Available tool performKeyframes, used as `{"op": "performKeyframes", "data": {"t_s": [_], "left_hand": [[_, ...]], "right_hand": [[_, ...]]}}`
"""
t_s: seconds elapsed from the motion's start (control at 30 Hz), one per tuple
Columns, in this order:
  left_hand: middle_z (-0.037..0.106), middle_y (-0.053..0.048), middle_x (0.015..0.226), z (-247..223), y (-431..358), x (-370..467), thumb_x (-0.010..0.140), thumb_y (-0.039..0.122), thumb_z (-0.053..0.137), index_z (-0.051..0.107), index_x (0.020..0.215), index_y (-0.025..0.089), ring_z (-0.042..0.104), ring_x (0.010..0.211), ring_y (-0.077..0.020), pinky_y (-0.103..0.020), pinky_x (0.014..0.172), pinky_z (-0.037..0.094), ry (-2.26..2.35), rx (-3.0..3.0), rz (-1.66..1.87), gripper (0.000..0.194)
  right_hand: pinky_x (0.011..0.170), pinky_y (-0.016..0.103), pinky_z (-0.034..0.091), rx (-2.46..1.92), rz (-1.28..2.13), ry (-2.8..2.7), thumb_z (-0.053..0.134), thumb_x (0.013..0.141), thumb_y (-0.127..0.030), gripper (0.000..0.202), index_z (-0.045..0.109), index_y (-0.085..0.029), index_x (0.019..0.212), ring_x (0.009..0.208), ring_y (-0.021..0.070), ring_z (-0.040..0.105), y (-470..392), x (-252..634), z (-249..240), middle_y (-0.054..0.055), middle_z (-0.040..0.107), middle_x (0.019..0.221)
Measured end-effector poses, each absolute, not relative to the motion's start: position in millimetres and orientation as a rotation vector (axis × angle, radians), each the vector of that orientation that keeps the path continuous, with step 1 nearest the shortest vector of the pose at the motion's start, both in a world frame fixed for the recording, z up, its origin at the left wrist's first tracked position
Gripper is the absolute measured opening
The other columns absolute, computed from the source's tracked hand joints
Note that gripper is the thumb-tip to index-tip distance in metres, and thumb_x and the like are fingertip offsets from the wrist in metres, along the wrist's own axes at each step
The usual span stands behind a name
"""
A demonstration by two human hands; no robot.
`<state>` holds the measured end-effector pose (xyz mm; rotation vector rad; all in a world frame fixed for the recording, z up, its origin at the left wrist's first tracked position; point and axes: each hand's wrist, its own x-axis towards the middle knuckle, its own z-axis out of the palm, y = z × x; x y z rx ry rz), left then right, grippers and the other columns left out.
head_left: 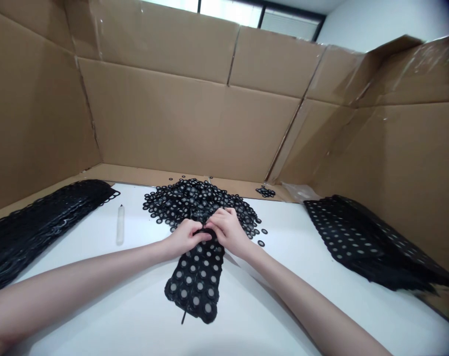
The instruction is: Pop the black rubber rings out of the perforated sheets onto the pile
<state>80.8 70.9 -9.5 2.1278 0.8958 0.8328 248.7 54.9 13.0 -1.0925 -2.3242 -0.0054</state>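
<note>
A black perforated strip (198, 282) with rows of round pale spots lies on the white table at the centre, its lower end toward me. My left hand (189, 237) grips the strip's upper end from the left, thumb across it. From the right, my right hand (227, 231) pinches the same end, its fingertips almost touching the left thumb. Just beyond both hands is a heap of small black rings (194, 198), some of them loose at its edges. A thin black tail sticks out of the strip's near end.
Stacked black sheets (42, 222) lie at the left; spotted black sheets (361, 242) lie at the right. A clear tube with a dark tip (120, 225) rests on the white table (142, 306). A small ring pile (265, 192) is at the back. Cardboard walls (187, 118) surround the table.
</note>
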Motion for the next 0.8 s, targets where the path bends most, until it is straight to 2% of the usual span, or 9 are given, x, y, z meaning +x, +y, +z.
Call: {"op": "performKeyframes", "data": {"t_s": [0.13,0.33,0.5,0.8], "left_hand": [[0.041,0.005,0.053,-7.0,68.1,79.7,0.081,0.033,0.051,0.057,0.064,0.013,0.031,0.053,-0.0086,-0.022,0.052,0.025,0.775,2.129,0.788,0.027],[0.052,0.002,0.058,-5.2,66.6,79.1,0.079,0.036,0.054,0.064,0.070,0.013,0.042,0.058,-0.0117,-0.022,0.057,0.033,0.767,2.056,0.808,0.026],[0.056,0.001,0.062,-5.9,67.2,79.0,0.078,0.035,0.054,0.064,0.072,0.014,0.045,0.061,-0.0129,-0.022,0.060,0.035,0.759,2.022,0.800,0.024],[0.051,0.002,0.059,-7.0,71.4,80.5,0.076,0.038,0.056,0.058,0.066,0.012,0.043,0.059,-0.0117,-0.022,0.058,0.034,0.768,1.857,0.790,0.027]], "right_hand": [[0.073,0.035,0.030,-1.202,0.059,-2.150,0.043,0.083,-0.013,0.027,0.058,-0.019,0.061,0.070,0.0148,0.051,60.6,246.2,7.9,0.001,0.060,0.063],[0.063,0.030,0.037,-1.169,0.078,-2.040,0.047,0.082,-0.017,0.026,0.061,-0.020,0.059,0.064,0.0157,0.051,68.9,248.9,9.6,0.003,0.060,0.061],[0.070,0.031,0.040,-1.111,0.130,-2.126,0.047,0.083,-0.017,0.018,0.064,-0.023,0.079,0.073,0.0157,0.053,68.3,248.9,10.0,0.001,0.064,0.073],[0.065,0.032,0.045,-1.166,0.174,-1.852,0.053,0.076,-0.018,0.016,0.066,-0.022,0.067,0.066,0.0175,0.052,78.0,258.5,13.5,0.003,0.061,0.066]]}}
